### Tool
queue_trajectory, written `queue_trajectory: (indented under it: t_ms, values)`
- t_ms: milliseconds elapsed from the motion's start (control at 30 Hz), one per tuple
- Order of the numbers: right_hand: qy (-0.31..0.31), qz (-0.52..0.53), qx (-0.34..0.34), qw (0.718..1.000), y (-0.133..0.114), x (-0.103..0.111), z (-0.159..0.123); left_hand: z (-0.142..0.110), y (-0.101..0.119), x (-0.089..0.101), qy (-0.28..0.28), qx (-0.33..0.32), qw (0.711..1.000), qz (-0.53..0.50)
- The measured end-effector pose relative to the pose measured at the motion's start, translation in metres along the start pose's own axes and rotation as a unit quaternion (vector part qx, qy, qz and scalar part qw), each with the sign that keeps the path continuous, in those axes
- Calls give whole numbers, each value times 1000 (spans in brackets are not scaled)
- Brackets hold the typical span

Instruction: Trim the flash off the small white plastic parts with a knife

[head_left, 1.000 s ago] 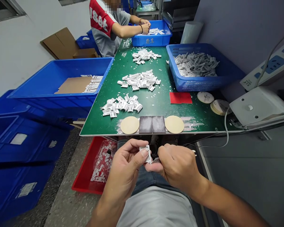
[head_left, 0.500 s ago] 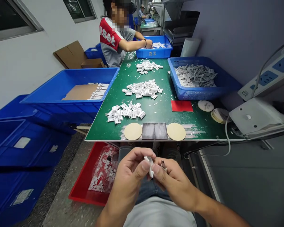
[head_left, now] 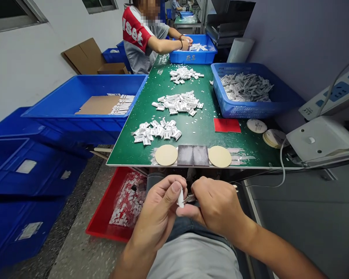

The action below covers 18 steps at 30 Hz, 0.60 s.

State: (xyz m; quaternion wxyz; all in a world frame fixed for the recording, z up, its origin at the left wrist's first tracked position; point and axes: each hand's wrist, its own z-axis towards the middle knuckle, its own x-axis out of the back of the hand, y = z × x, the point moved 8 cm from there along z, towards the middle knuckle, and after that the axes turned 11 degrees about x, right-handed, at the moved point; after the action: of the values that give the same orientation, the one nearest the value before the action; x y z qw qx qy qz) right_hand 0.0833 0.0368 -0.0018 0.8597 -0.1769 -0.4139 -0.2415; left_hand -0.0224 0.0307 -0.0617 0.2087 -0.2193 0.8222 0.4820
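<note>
Head view: left hand (head_left: 154, 221) pinching a small white plastic part (head_left: 180, 197) firmly, grip clamped, holding it up just beyond the near edge of the green table (head_left: 125, 157). Right hand (head_left: 218, 205) also closing tightly on a small metal piece (head_left: 189, 198), mostly hidden by the hand, its tip apparently touching the white part. Loose white parts (head_left: 157, 131) lying heaped on the table; red tray (head_left: 97, 228) sitting below, holding bagged parts.
</note>
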Motion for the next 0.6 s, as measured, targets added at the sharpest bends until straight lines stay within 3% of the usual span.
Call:
queue_trajectory:
  t_ms: [600]
  values:
    - [13,-31,-4,999,1,-2,-6,2,-6,-4,4,17,1000,5]
